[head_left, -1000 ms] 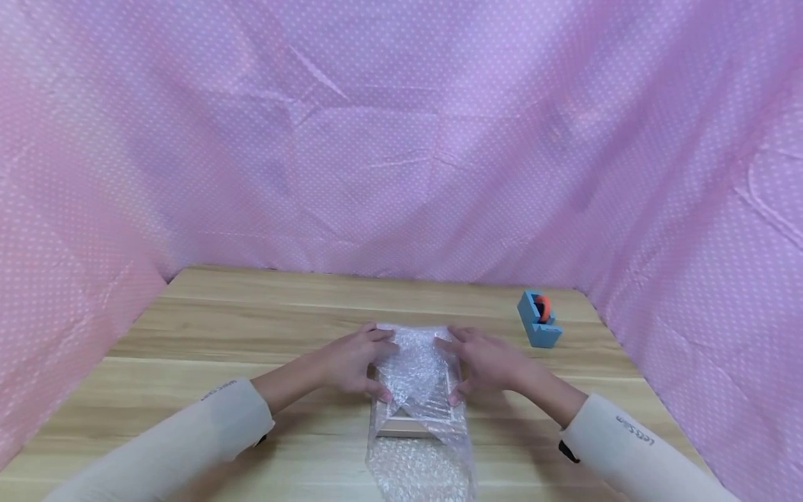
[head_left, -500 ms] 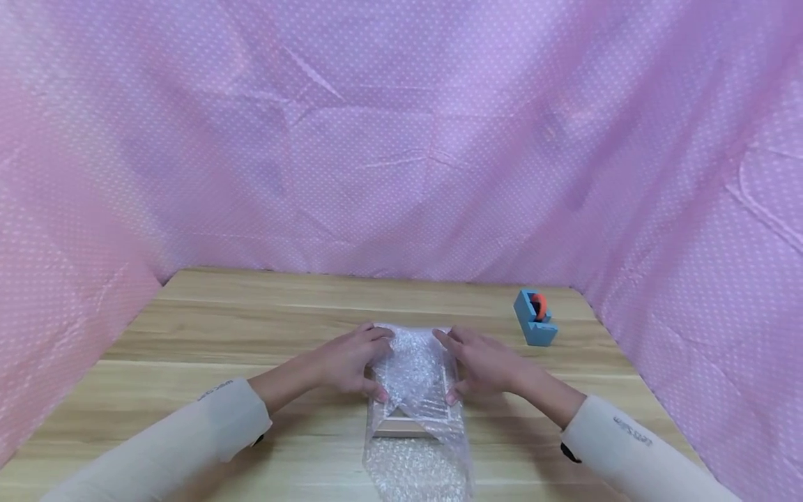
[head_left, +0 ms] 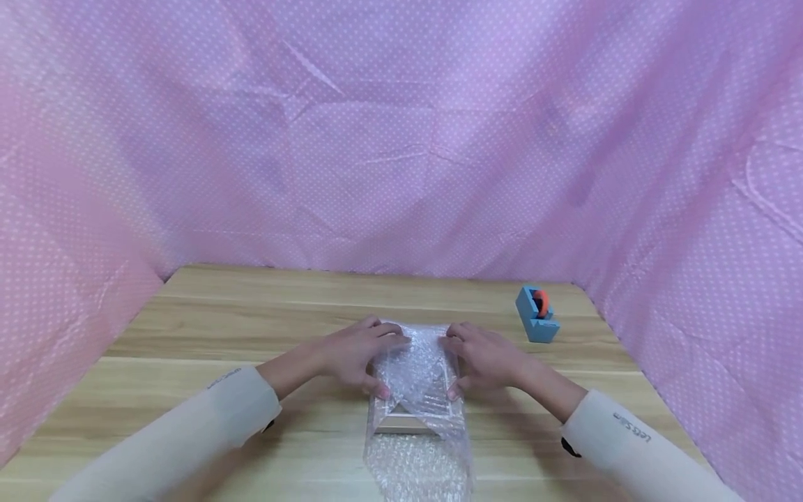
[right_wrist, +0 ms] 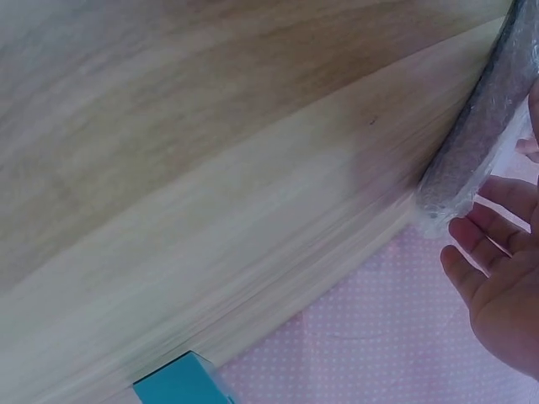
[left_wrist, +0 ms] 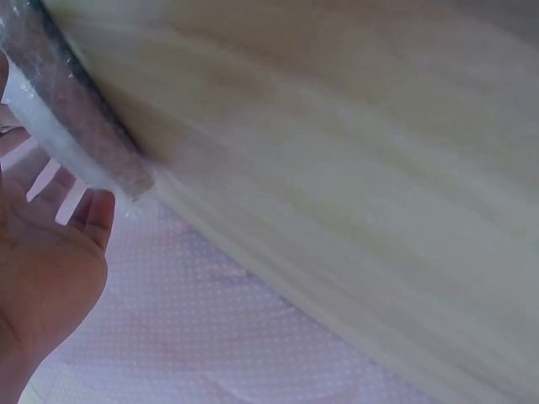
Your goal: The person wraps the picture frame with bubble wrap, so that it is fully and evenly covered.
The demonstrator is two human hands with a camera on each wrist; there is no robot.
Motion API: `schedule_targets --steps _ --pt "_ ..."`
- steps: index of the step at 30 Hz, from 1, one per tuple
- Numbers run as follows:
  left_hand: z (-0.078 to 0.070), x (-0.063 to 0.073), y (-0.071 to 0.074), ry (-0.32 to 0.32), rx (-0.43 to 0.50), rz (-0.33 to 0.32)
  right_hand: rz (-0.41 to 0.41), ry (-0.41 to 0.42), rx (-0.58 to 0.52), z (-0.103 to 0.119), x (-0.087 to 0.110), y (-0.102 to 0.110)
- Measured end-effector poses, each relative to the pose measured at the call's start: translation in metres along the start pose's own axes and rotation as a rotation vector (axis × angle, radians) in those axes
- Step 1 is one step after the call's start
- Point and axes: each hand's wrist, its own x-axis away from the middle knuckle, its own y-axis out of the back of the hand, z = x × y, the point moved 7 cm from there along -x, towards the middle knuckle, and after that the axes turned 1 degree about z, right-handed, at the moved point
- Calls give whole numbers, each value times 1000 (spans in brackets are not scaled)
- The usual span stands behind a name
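A picture frame (head_left: 404, 424) with a pale wooden edge lies on the table, mostly covered by clear bubble wrap (head_left: 417, 466). The wrap's folded flap lies over its top, and a loose length spreads toward the near side. My left hand (head_left: 360, 354) rests on the left side, fingers reaching over the flap near the far end and thumb lower down. On the right side, my right hand (head_left: 486, 357) touches the wrap with fingers and thumb spread apart. Both wrist views show the wrapped side (left_wrist: 80, 114) of the frame beside loosely bent fingers.
A blue tape dispenser (head_left: 539, 326) with an orange-red roll (head_left: 542, 303) stands at the back right of the wooden table (head_left: 251, 307). Pink dotted cloth (head_left: 401, 174) hangs behind the table and along both sides.
My left fingers have shifted to the right across the far part of the flap. My right hand has barely moved, and the frame stays in place.
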Motion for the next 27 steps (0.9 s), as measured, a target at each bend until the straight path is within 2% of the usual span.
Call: schedule_targets --steps 5,10,15,19,22,27 --pt "-3 -7 6 -45 -21 30 -3 13 -14 0 -1 0" --pt "-4 -12 10 -33 -33 20 -2 12 -15 0 -1 1" --pt "-5 -16 8 -50 -3 16 -2 20 -22 -2 -2 0" --pt "-6 -18 4 -71 -7 40 -3 37 -51 -4 -2 -1" --pt "-7 -20 4 -66 -8 54 -11 56 -76 -5 -1 -2" --pt "-7 -20 4 -31 79 72 -9 72 -102 -8 0 -3"
